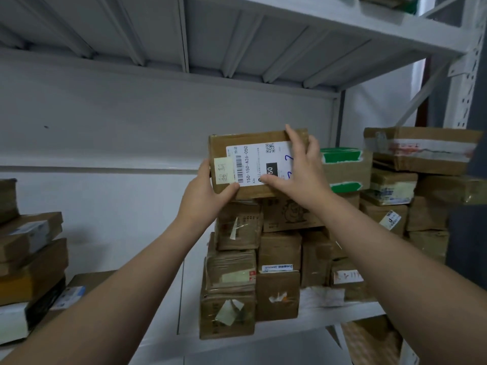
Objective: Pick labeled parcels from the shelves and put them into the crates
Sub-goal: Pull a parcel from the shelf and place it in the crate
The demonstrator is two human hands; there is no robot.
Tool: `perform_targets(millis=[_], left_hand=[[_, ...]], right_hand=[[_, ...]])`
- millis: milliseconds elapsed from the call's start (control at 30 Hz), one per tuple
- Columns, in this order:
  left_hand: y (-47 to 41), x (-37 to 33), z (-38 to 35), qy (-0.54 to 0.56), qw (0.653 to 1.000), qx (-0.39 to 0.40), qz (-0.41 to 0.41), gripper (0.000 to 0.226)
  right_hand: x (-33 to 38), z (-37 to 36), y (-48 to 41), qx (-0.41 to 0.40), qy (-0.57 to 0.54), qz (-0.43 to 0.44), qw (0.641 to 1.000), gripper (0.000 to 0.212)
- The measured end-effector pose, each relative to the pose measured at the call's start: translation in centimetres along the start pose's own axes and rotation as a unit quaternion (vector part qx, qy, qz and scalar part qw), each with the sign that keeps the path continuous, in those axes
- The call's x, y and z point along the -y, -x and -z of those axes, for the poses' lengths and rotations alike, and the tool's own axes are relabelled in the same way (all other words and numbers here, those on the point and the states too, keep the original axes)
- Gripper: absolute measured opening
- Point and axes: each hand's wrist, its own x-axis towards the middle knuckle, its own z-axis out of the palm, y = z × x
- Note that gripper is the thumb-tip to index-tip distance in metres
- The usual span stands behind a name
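We face white metal shelves (pixel 237 35), with the ribbed underside of an upper board overhead. A tall stack (pixel 279 259) of brown cardboard boxes fills the middle of the lower board. More boxes are piled at the right (pixel 421 154), and a lower pile (pixel 31 259) sits at the far left.

Our two bare forearms reach up and forward from the bottom corners and draw together at the top of the middle stack.

Between the hands is the parcel (pixel 221 147), a flat brown box turned so its broad face looks at us. It is at the very top of the middle stack, tilted slightly. We cannot tell whether its lower edge rests on the boxes beneath or is just clear of them.

The right hand (pixel 300 175) lies against the right part of the face, back towards us. Its forefinger points straight up to the top edge, its thumb stretches left along the lower part, and the remaining fingers (pixel 313 146) bend over the right edge, gripping the box.

The left hand (pixel 203 196) clasps the lower left corner. Its thumb presses on the front, and its other fingers are hidden behind the box.

A white label (pixel 253 164) with a barcode, a printed code and blue pen marks covers most of the face. A small yellow note (pixel 224 169) with handwriting is stuck beside it on the left.
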Motion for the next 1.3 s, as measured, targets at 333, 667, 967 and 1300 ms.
perform_targets(millis=[333, 667, 967, 1300], left_hand=[[0.5, -0.3, 3.3, 0.13, 0.991, 0.0, -0.039, 0.081], [1.5, 1.3, 7.9, 0.167, 0.981, -0.079, -0.053, 0.064], [3.3, 1.3, 12.3, 0.36, 0.932, -0.032, -0.011, 0.079], [8.2, 4.1, 18.1, 0.349, 0.929, 0.119, 0.01, 0.092]], right_hand=[[4.3, 0.4, 0.7, -0.086, -0.088, -0.01, 0.992, 0.113], [8.0, -1.0, 4.0, -0.143, -0.154, -0.049, 0.976, 0.051], [13.6, -3.9, 9.5, -0.086, -0.354, -0.129, 0.922, 0.034], [19.9, -6.8, 14.6, -0.005, -0.381, -0.183, 0.906, 0.038]])
